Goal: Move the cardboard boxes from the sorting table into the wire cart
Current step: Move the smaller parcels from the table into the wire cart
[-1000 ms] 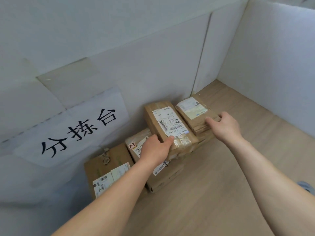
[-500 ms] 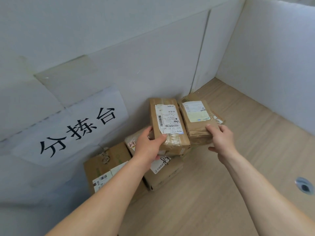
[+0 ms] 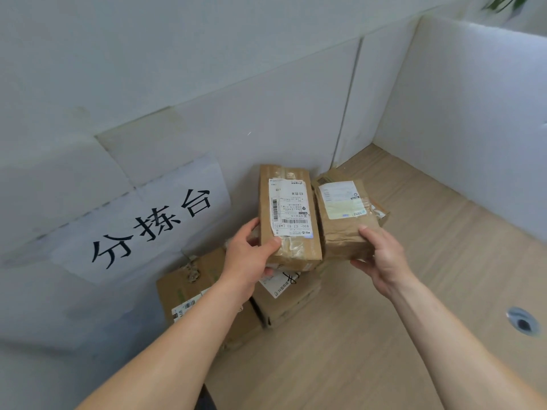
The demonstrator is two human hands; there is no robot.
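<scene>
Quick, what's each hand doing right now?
Left hand: gripping the taped cardboard box.
Right hand: gripping the crumpled brown package.

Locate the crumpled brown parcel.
Head view, right of centre: the parcel is in the right hand, beside the labelled box in the left hand.

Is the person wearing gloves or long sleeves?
No gloves and no sleeves in view. The left hand and right hand are bare, and so are the left forearm and right forearm down to the picture's edge. No watch, ring or bracelet shows.
</scene>
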